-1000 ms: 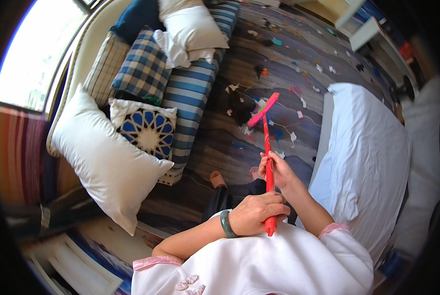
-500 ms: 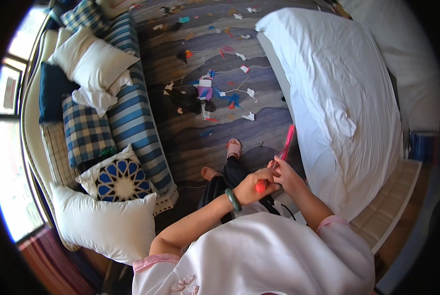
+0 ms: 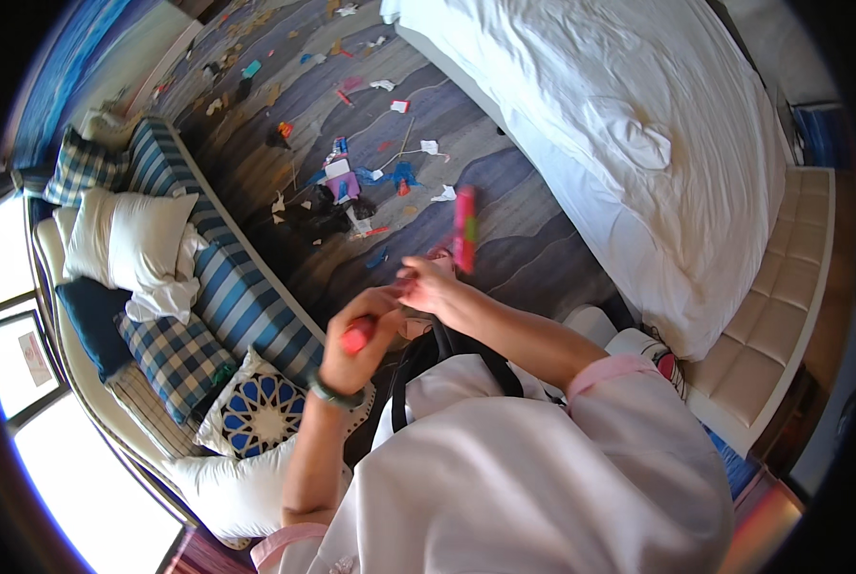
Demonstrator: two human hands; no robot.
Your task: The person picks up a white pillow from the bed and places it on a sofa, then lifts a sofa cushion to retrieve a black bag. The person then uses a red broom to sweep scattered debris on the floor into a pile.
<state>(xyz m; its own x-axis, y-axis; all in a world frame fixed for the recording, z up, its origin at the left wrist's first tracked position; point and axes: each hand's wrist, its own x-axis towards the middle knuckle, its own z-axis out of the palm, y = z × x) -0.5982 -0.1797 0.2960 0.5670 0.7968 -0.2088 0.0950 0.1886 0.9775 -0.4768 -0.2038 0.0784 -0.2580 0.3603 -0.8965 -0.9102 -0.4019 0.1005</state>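
My left hand (image 3: 377,308), a dark green bangle at its wrist, is closed round the upper part of what looks like a broom (image 3: 357,335), whose rounded red end sticks out of the fist. My right hand (image 3: 435,287) is just ahead, its fingers curled round the thin handle. Beyond it stands a pink head with some green, blurred. Hands and foreshortening hide much of the handle. On the dark wavy-patterned carpet (image 3: 533,230) ahead lies scattered litter: a purple piece (image 3: 341,186), blue plastic (image 3: 405,174) and white scraps (image 3: 444,193).
A striped blue sofa (image 3: 246,297) with several cushions runs along the left. At the right is a bed with rumpled white sheets (image 3: 677,220), and a tufted beige bench (image 3: 768,316) adjoins it. More litter spreads toward the far wall. My sandalled foot (image 3: 440,256) shows near the broom.
My view has turned to the right, so sofa and bed appear tilted. Both hands and the broom have shifted left and up in the picture; the grip stays two-handed.
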